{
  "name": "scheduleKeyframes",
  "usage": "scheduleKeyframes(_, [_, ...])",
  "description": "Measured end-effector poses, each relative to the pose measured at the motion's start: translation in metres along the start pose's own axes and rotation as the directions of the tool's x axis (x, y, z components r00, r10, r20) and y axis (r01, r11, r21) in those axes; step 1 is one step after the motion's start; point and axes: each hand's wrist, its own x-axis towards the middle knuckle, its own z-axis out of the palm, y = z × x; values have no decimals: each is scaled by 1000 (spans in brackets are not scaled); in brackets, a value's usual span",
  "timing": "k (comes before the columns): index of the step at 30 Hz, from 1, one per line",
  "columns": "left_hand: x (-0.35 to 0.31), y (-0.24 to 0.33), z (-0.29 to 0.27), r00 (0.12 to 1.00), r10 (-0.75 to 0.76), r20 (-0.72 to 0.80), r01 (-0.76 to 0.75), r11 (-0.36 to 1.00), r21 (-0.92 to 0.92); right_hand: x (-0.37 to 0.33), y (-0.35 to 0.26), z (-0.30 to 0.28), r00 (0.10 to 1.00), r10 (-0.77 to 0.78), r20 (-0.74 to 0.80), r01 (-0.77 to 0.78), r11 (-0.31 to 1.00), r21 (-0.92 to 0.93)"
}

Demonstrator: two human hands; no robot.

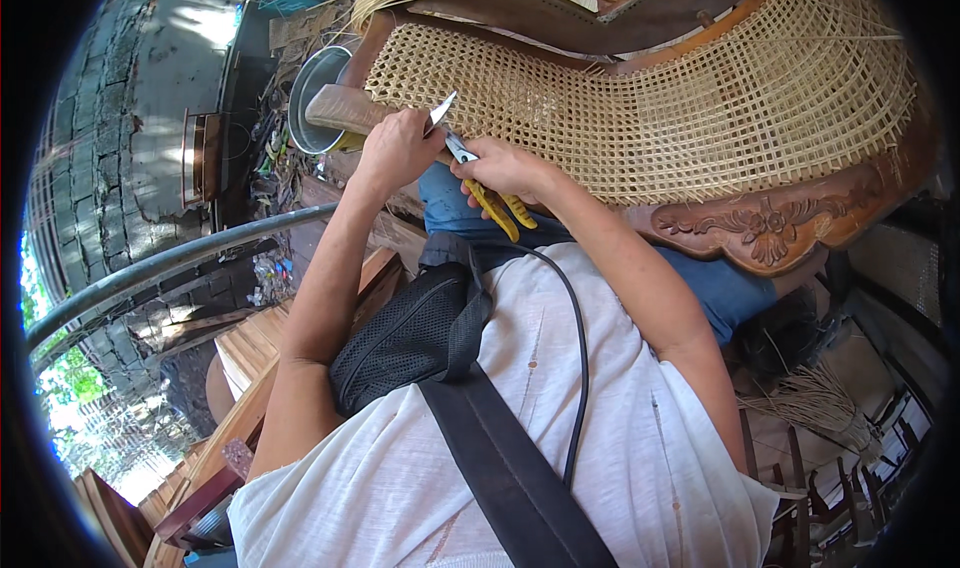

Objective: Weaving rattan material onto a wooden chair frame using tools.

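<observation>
The person's lap, in blue jeans [735, 293], carries a carved wooden frame [765, 223], which lies across the thighs and stretches far to the right of the right grip [510, 168]. Its cane webbing [600, 108] spreads just beyond that grip, and its pale left end comes up beside the left grip [402, 150]. Well to the right of the right grip and nearer the body, the floor [872, 360] bears a bundle of thin strips [822, 400].
</observation>
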Motion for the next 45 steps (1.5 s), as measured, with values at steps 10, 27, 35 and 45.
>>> scheduleKeyframes(10, [-4,-18,5,990,1,-138,-15,995,-102,-156,19,-9,925,-112,-364,-175,724,-667])
scheduleKeyframes(27, [-4,-42,-6,816,-222,-534,115,967,-226,-47,32,-32,759,-548,-353,369,808,-460])
scheduleKeyframes(35, [-3,-72,23,673,-399,-622,112,887,-448,38,8,-26,839,-493,-229,364,823,-437])
scheduleKeyframes(45, [0,-72,24,655,-421,-628,90,868,-488,37,-4,-32,708,-705,18,518,502,-693])
